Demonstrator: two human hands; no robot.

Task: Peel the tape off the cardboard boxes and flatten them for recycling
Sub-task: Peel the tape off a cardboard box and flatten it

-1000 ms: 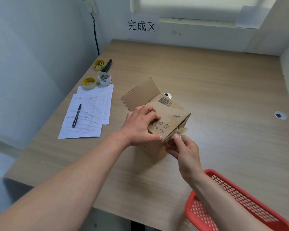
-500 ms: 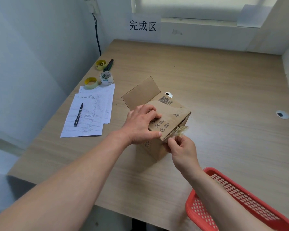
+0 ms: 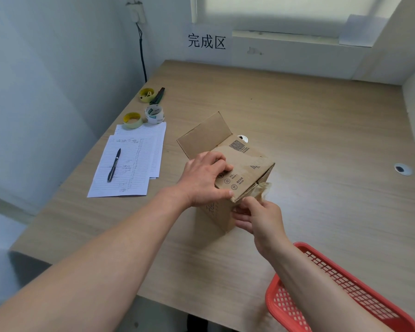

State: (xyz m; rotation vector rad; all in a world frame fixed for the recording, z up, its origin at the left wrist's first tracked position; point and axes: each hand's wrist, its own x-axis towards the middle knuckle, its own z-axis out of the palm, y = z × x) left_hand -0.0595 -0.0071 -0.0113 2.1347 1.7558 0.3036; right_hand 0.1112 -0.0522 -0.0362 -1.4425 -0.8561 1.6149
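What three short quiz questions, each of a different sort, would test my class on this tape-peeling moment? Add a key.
1. True or false: the left hand lies on top of the cardboard box.
2. What does the right hand pinch? A) the pen B) the tape strip C) the red basket
3. Fill in: the pen lies on the ____.

Key
1. True; its thumb is at the box's near top edge.
2. B; the tape strip hangs loose at the box's near corner.
3. The lined paper, left of the box. The red basket sits at the table's near right edge, untouched.
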